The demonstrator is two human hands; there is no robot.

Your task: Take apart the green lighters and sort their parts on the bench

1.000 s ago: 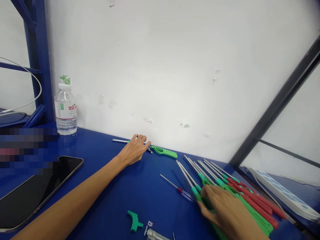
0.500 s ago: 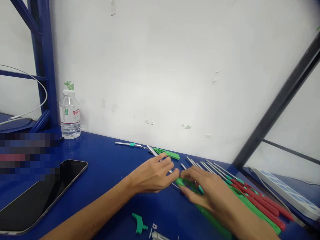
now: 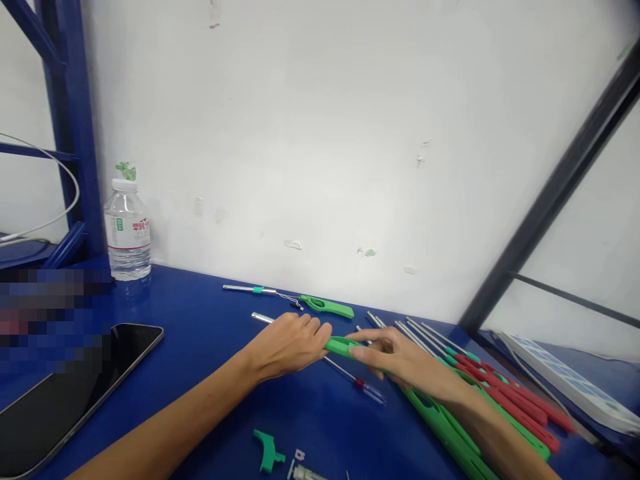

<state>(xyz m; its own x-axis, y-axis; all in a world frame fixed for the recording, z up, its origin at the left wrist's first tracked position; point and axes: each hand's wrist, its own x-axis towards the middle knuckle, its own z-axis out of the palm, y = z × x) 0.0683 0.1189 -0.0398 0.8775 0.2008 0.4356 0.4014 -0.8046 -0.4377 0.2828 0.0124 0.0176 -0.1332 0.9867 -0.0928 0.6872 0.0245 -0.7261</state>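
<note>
A green long-necked lighter (image 3: 339,345) is held between both hands above the table. My left hand (image 3: 295,340) is closed round its metal tube, whose tip sticks out to the left. My right hand (image 3: 387,350) grips the green handle, with much of it hidden behind the fingers. Below the hands lies a screwdriver (image 3: 371,391) with a clear and red handle. Further green lighters (image 3: 440,423) lie under my right forearm. Near the front edge is a teal trigger piece (image 3: 267,451), with small loose parts (image 3: 305,473) beside it.
Red lighters (image 3: 520,397) lie in a row on the right. Against the wall are a loose metal tube (image 3: 240,288) with wires and a green handle shell (image 3: 327,307). A phone (image 3: 65,400) and a water bottle (image 3: 128,233) stand left; a power strip (image 3: 570,380) lies far right.
The lighter in my hands has swung flatter, its tube tip now pointing left. My right hand has lifted a little, and the screwdriver handle has come into sight.
</note>
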